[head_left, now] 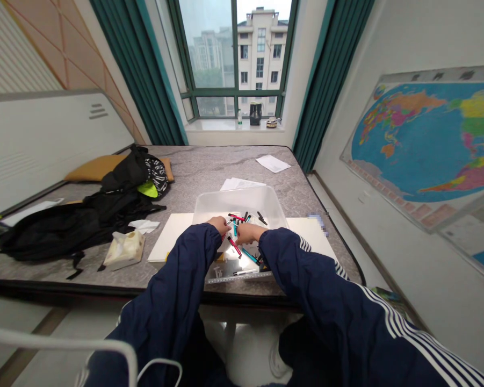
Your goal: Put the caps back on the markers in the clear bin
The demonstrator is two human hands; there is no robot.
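Note:
A clear plastic bin (242,201) holds several loose pens in red, teal, black and white, and both hands reach into it. My left hand (219,224) is at the left side of the bin with its fingers pinched together, a slim red pen (224,235) at the fingertips. My right hand (248,233) is closed, fingers curled down over the pens near a teal pen (235,228); what it grips is hidden. A red pen (234,247) lies between and below the hands. A white pen (245,272) rests near the bin's front wall.
The bin stands over a white board (312,231) on a grey mattress (209,161). To the left lie a tissue pack (124,250), a crumpled tissue (144,226) and a black backpack (92,220). Paper sheets (273,163) lie behind. A white tube (64,344) crosses the lower left.

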